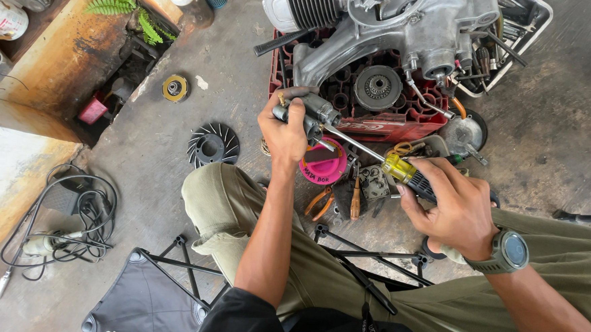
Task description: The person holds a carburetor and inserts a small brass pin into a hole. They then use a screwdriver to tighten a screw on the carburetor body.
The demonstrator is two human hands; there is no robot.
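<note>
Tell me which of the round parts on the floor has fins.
The black fan wheel, left of the left hand, has radial fins around a hub. The small yellow-ringed disc and the pink lid have none.

Engine [384, 22] on crate [378, 126], fan wheel [213, 143] left.

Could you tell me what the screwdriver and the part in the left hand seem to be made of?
Screwdriver: bright steel-looking shaft, translucent yellow plastic handle with a black, likely rubber end. Part: dull grey cast metal, perhaps aluminium, with a matte, uneven surface.
</note>
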